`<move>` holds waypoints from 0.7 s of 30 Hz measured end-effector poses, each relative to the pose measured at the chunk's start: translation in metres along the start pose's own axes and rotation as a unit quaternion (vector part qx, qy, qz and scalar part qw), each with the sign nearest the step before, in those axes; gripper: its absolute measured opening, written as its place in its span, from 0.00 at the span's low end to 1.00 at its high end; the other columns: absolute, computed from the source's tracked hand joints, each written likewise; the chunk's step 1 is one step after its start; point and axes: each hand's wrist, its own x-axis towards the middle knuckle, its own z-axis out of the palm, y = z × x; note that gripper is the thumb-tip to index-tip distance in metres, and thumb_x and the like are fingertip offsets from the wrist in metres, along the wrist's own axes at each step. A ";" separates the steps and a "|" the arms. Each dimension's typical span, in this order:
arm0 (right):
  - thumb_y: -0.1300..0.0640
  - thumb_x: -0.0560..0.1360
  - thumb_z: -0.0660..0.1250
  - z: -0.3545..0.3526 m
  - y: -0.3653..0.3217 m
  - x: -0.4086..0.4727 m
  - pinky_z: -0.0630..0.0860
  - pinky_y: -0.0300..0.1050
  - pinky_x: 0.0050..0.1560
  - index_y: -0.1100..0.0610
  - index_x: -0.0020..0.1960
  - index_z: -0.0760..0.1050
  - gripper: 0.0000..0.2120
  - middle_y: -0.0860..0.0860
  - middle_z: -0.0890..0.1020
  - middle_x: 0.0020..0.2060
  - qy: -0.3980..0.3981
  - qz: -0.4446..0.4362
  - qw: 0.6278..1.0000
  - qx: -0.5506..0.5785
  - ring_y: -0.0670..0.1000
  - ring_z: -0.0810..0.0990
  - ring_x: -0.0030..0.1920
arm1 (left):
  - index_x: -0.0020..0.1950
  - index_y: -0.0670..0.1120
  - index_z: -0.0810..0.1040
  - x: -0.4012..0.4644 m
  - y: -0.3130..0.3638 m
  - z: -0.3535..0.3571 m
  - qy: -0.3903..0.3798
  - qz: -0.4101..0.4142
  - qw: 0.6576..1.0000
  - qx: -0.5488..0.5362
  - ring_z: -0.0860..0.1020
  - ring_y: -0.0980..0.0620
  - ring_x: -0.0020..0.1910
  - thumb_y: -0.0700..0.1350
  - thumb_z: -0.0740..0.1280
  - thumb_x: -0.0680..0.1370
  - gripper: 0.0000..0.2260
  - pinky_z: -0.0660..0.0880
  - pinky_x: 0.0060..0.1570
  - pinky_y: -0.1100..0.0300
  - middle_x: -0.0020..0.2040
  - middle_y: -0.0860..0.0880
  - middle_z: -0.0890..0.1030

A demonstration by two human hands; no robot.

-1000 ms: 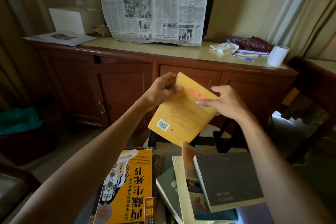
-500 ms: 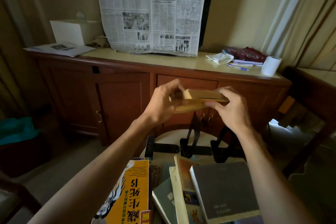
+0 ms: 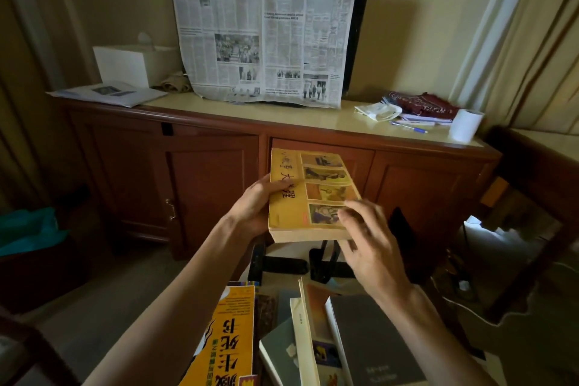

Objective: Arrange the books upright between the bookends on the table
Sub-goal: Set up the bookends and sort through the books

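I hold a yellow paperback [image 3: 313, 194] nearly flat in the air, picture cover up, above the far end of the small pale table [image 3: 291, 252]. My left hand [image 3: 253, 207] grips its left edge. My right hand [image 3: 372, 247] has loosely spread fingers over the near right corner, thumb under the edge. Black metal bookends [image 3: 322, 263] stand on the table right below the book, partly hidden by it. Nearer me lies a loose pile: a big yellow book [image 3: 232, 338], a cream-spined book [image 3: 305, 338] and a grey book [image 3: 372, 341].
A wooden sideboard [image 3: 213, 172] stands just behind the table, with a newspaper [image 3: 266, 28] hung over a dark screen, a white paper roll [image 3: 465, 124] and folded cloth on top. A dark wooden chair [image 3: 532, 197] is at the right, a teal cloth [image 3: 28, 229] at the left.
The yellow book has been turned over from back cover facing me, through edge-on, to front cover up. My view has tilted upward, and my right hand has slid to the near right corner.
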 end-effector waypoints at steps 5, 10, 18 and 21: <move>0.51 0.66 0.80 -0.008 0.007 -0.001 0.69 0.41 0.68 0.47 0.72 0.66 0.38 0.45 0.67 0.70 -0.140 0.222 0.911 0.318 0.43 0.69 0.70 | 0.73 0.48 0.69 0.008 -0.016 -0.017 0.021 0.044 0.998 -0.031 0.79 0.37 0.60 0.37 0.67 0.78 0.23 0.79 0.55 0.39 0.66 0.38 0.78; 0.48 0.72 0.75 -0.011 0.019 0.022 0.63 0.50 0.74 0.43 0.75 0.61 0.37 0.45 0.54 0.79 -0.260 0.271 0.866 0.331 0.44 0.58 0.76 | 0.75 0.52 0.66 0.014 -0.023 -0.027 0.015 0.138 0.990 0.005 0.78 0.38 0.63 0.35 0.68 0.77 0.28 0.78 0.57 0.38 0.67 0.41 0.78; 0.59 0.64 0.79 0.006 0.046 0.077 0.71 0.56 0.67 0.56 0.68 0.71 0.35 0.55 0.82 0.61 -0.152 0.406 0.716 0.548 0.54 0.80 0.62 | 0.53 0.41 0.81 0.013 -0.025 -0.031 -0.025 0.115 0.989 0.088 0.81 0.39 0.49 0.30 0.65 0.64 0.20 0.81 0.46 0.49 0.50 0.39 0.84; 0.68 0.67 0.75 -0.002 0.045 0.086 0.76 0.52 0.57 0.63 0.58 0.79 0.19 0.56 0.86 0.52 -0.210 0.360 0.739 0.529 0.55 0.84 0.54 | 0.46 0.38 0.78 0.029 -0.028 -0.034 0.022 0.086 0.985 0.148 0.77 0.40 0.41 0.33 0.63 0.58 0.17 0.77 0.39 0.55 0.41 0.39 0.80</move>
